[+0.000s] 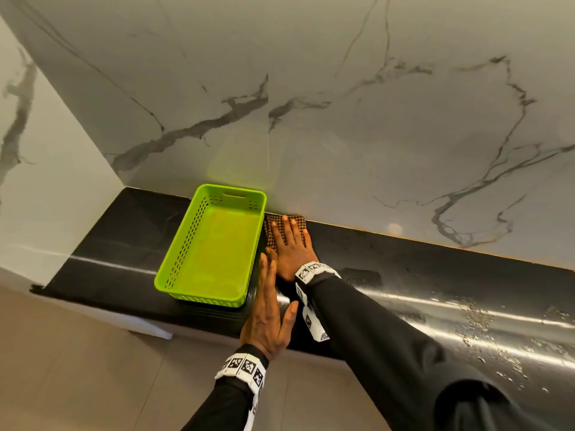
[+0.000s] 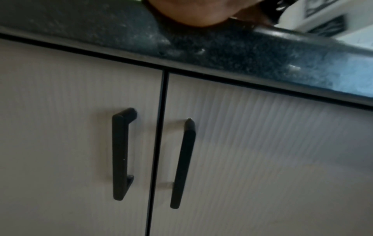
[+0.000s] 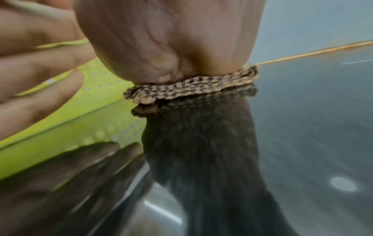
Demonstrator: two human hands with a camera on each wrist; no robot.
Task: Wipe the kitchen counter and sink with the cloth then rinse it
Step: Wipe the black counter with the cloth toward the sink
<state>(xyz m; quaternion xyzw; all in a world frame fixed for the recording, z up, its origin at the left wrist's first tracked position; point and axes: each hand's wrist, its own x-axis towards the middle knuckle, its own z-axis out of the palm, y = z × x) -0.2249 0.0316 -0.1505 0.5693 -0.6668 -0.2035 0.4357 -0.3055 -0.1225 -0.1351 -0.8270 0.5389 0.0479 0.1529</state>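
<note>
**A:** What's on the black bench (image 1: pixel 404 275)?

**B:** One lime-green perforated basket (image 1: pixel 183 244), one brown-and-tan woven cloth (image 1: pixel 270 231) and two hands. Below the bench edge, the left wrist view shows two pale cabinet doors (image 2: pixel 262 159) with two black handles (image 2: pixel 120 153).

**A:** And the hands?

**B:** The right hand (image 1: pixel 294 247) lies flat, fingers straight and spread, pressing the folded cloth onto the bench at the marble wall (image 1: pixel 373 119), just beside the basket. The left hand (image 1: pixel 268 309) is flat too, fingers straight, held edge-on next to the basket's right side; whether it touches the basket cannot be told.

**A:** Anything hard to read?

**B:** Most of the cloth is hidden under the right palm. The wrist views are blurred. Wet droplets glint on the bench at the right.
</note>
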